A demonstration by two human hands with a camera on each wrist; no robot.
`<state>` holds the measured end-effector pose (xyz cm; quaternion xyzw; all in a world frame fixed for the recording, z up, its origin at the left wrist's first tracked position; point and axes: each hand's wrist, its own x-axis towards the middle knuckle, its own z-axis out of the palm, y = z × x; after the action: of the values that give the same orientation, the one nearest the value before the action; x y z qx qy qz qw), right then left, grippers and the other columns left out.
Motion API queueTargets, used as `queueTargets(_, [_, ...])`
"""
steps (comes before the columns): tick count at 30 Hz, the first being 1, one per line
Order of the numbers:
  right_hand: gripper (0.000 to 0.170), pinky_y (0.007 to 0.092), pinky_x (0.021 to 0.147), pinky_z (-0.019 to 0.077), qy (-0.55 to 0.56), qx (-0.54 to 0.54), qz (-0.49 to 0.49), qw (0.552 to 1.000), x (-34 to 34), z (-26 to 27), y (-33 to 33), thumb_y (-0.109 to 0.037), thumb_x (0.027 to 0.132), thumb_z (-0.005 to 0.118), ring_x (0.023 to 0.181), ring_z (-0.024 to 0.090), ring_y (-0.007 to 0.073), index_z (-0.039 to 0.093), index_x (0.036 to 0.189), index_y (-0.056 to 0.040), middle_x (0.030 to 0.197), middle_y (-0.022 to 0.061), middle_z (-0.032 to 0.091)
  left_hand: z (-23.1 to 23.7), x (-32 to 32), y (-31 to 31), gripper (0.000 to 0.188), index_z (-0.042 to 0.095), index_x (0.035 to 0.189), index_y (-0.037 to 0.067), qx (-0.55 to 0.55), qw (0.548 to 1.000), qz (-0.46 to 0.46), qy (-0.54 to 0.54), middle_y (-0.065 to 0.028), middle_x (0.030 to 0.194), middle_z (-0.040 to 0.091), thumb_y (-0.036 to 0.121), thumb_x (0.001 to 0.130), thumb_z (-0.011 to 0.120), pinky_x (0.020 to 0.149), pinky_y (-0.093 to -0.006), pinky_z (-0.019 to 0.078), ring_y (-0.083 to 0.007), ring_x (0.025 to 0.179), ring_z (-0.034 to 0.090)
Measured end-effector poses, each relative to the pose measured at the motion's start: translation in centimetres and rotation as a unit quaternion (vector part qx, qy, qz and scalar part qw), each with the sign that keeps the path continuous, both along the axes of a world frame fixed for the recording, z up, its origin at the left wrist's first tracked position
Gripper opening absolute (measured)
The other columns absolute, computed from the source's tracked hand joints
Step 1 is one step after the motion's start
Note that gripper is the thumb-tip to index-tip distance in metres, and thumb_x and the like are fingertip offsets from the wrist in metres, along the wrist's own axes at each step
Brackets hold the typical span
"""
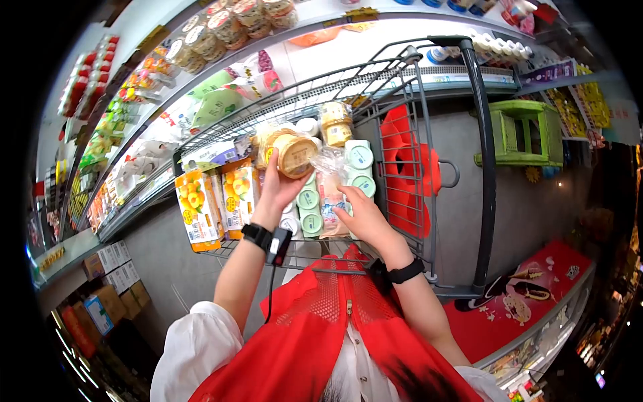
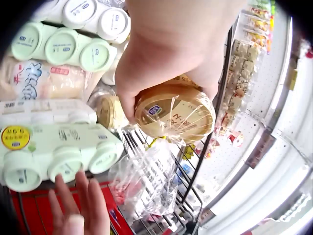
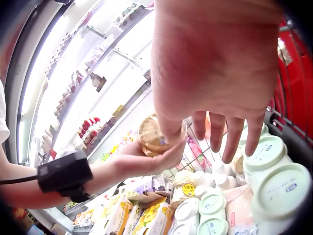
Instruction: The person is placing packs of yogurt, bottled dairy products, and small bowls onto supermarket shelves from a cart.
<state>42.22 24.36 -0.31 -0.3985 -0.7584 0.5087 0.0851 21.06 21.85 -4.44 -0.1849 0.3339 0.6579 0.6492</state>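
My left hand (image 1: 276,191) grips a clear-wrapped pack of round tubs (image 1: 299,158) with golden lids, above the goods in the shopping cart (image 1: 429,174). The left wrist view shows thumb and fingers around the sides of this pack (image 2: 175,115), its loose clear film trailing toward the cart wires. To its right my right hand (image 1: 365,213) hovers over the goods, fingers extended and apart, holding nothing. Beneath it lie a pink-printed clear bag (image 1: 331,197) and packs of pale green-capped bottles (image 1: 362,157). Another wrapped stack of yellow tubs (image 1: 336,127) stands at the far side.
Two cartons printed with orange fruit (image 1: 198,209) stand at the cart's left. A refrigerated shelf (image 1: 315,57) with packaged food runs along the far side. Past the cart's black handle (image 1: 479,167) is a green stool (image 1: 526,134); a red-topped freezer (image 1: 522,298) stands at right.
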Motion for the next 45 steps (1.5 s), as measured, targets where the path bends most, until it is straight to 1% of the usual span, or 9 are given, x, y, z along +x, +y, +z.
queueTargets(4, [0.066, 0.035, 0.093, 0.0382, 0.059, -0.089, 0.007, 0.994, -3.8, 2.7, -2.1, -0.021, 0.075, 0.068, 0.111, 0.048, 0.0295, 0.034, 0.127, 0.0012, 0.118, 0.02, 0.047, 5.4, 2.2, -4.4, 0.063, 0.033, 0.13, 0.004, 0.103, 0.993, 0.039, -0.033, -0.0141, 0.131, 0.04, 0.045, 0.086, 0.05, 0.103, -0.044, 0.0314, -0.0291, 0.121, 0.038])
queueTargets(9, [0.107, 0.0367, 0.102, 0.0303, 0.302, -0.203, -0.116, 0.924, -8.9, 4.6, -9.5, -0.012, 0.068, 0.075, 0.125, 0.031, 0.0262, -0.005, 0.139, -0.0062, 0.137, 0.0145, 0.025, 8.1, 2.1, -13.1, 0.053, 0.032, 0.132, 0.004, 0.153, 0.988, -0.002, -0.007, -0.0098, 0.132, 0.041, 0.027, 0.088, 0.052, 0.105, -0.0385, 0.0277, -0.0246, 0.122, 0.039])
queueTargets(18, [0.092, 0.0331, 0.101, 0.0309, 0.369, -0.076, -0.003, 0.926, -19.8, 9.7, -23.8, -0.013, 0.064, 0.074, 0.121, 0.036, 0.023, 0.018, 0.136, 0.001, 0.132, 0.0135, 0.033, 11.5, -5.5, -33.6, 0.057, 0.032, 0.133, 0.012, 0.175, 0.969, 0.054, 0.165, -0.0025, 0.134, 0.039, 0.038, 0.086, 0.053, 0.106, -0.0412, 0.0245, -0.0202, 0.125, 0.035])
queueTargets(20, [0.085, 0.0331, 0.1, 0.0317, 0.404, -0.233, -0.02, 0.884, -22.2, 12.2, -27.4, -0.014, 0.065, 0.072, 0.118, 0.041, 0.0216, 0.026, 0.135, 0.0007, 0.128, 0.0133, 0.04, 12.8, -8.5, -39.4, 0.056, 0.037, 0.131, 0.016, 0.192, 0.956, 0.057, 0.216, -0.0002, 0.132, 0.042, 0.048, 0.087, 0.046, 0.105, -0.0417, 0.0252, -0.0175, 0.123, 0.037])
queueTargets(26, [0.059, 0.0261, 0.081, 0.044, 0.377, -0.283, -0.031, 0.881, -30.6, 15.1, -36.3, -0.027, 0.078, 0.064, 0.096, 0.055, 0.0158, 0.044, 0.123, 0.0042, 0.107, 0.0114, 0.057, 18.3, -16.5, -55.2, 0.069, 0.022, 0.136, 0.011, 0.082, 0.937, 0.153, 0.304, -0.0073, 0.141, 0.025, 0.045, 0.085, 0.053, 0.099, -0.0417, 0.0341, -0.0251, 0.123, 0.036])
queueTargets(28, [0.054, 0.0252, 0.077, 0.0449, 0.327, -0.304, 0.001, 0.895, -32.8, 16.5, -38.2, -0.027, 0.079, 0.063, 0.091, 0.056, 0.0142, 0.047, 0.119, 0.0044, 0.102, 0.0098, 0.058, 19.7, -17.7, -58.1, 0.073, 0.013, 0.139, 0.014, 0.029, 0.906, 0.093, 0.413, -0.0073, 0.141, 0.024, 0.046, 0.086, 0.051, 0.098, -0.042, 0.0348, -0.0233, 0.124, 0.035])
queueTargets(34, [0.044, 0.0243, 0.074, 0.0454, 0.2, -0.234, 0.149, 0.94, -39.2, 18.3, -42.4, -0.03, 0.077, 0.066, 0.086, 0.057, 0.0126, 0.052, 0.104, 0.0023, 0.095, 0.0103, 0.059, 20.5, -21.8, -62.1, 0.081, 0.017, 0.137, 0.007, 0.095, 0.906, 0.078, 0.405, -0.011, 0.127, 0.042, 0.036, 0.079, 0.066, 0.088, -0.0373, 0.0465, -0.0218, 0.112, 0.05])
queueTargets(41, [0.064, 0.0286, 0.087, 0.0409, 0.377, -0.357, 0.119, 0.847, -48.9, 15.1, -44.6, -0.016, 0.081, 0.063, 0.104, 0.05, 0.0189, 0.024, 0.13, 0.0006, 0.114, 0.0139, 0.05, 19.2, -29.9, -59.6, 0.069, 0.028, 0.128, 0.005, 0.13, 0.898, 0.187, 0.377, -0.0086, 0.117, 0.048, 0.024, 0.077, 0.07, 0.088, -0.0321, 0.0473, -0.0192, 0.107, 0.053])
queueTargets(45, [0.063, 0.0315, 0.095, 0.0365, 0.316, -0.398, 0.213, 0.834, -56.3, 14.4, -43.8, -0.017, 0.079, 0.066, 0.11, 0.047, 0.0184, 0.031, 0.128, -0.0016, 0.118, 0.0093, 0.049, 18.8, -38.1, -57.1, 0.066, 0.029, 0.128, 0.005, 0.132, 0.885, 0.213, 0.393, -0.0082, 0.118, 0.047, 0.017, 0.077, 0.069, 0.088, -0.0313, 0.0465, -0.0188, 0.108, 0.051])
